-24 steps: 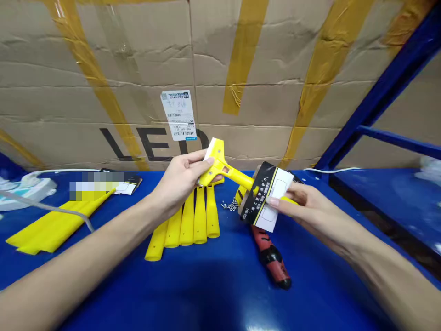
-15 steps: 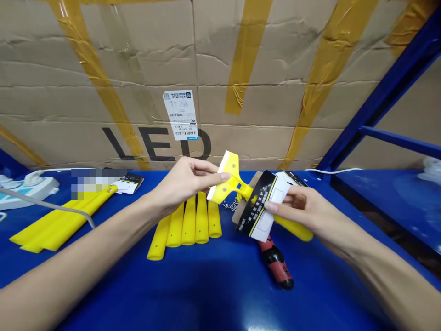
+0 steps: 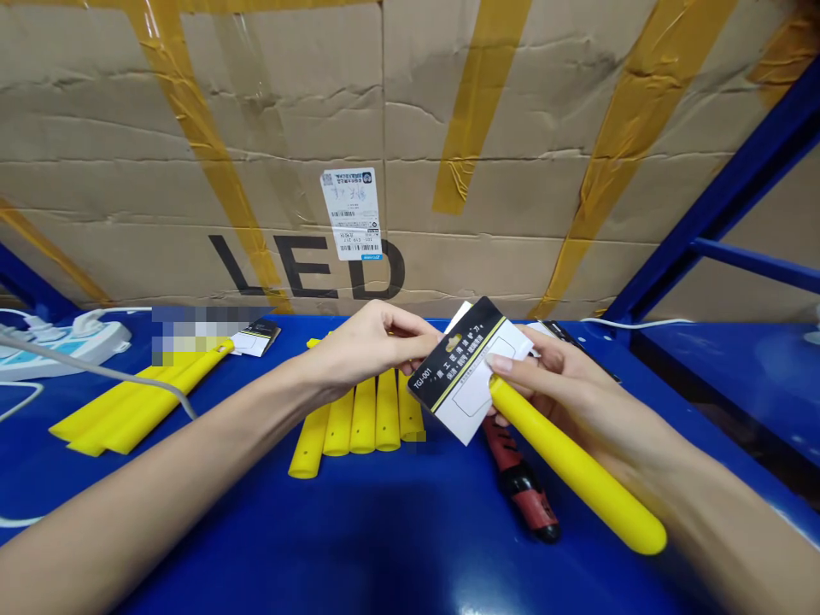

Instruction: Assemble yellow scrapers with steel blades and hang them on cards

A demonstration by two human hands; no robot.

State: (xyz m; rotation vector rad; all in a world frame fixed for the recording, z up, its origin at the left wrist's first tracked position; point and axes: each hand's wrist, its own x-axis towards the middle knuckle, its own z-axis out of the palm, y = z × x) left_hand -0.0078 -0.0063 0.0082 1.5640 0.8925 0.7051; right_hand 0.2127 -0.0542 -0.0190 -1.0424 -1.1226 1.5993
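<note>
A scraper with a yellow handle [image 3: 576,465] is between my hands, its handle slanting down to the right. A black-and-white header card [image 3: 465,371] covers most of its head; only a pale corner shows above the card's top edge. My left hand [image 3: 368,350] is closed in a pinch at the head end, its fingertips partly behind the card. With its thumb on the card's face, my right hand [image 3: 557,376] grips the card and the upper handle together. Several yellow tube handles [image 3: 365,418] lie in a row below my left hand.
A red and black power screwdriver [image 3: 525,487] lies below the card. At left are yellow scrapers [image 3: 137,410] with cards, a white power strip [image 3: 77,350] and cables. A large cardboard box [image 3: 288,111] stands behind the blue table [image 3: 359,547]; a blue frame post [image 3: 692,205] rises at right.
The card has slid along the scraper toward my left hand and now covers the yellow head. More of the handle shows, swung down to the right. The camera view has shifted slightly left.
</note>
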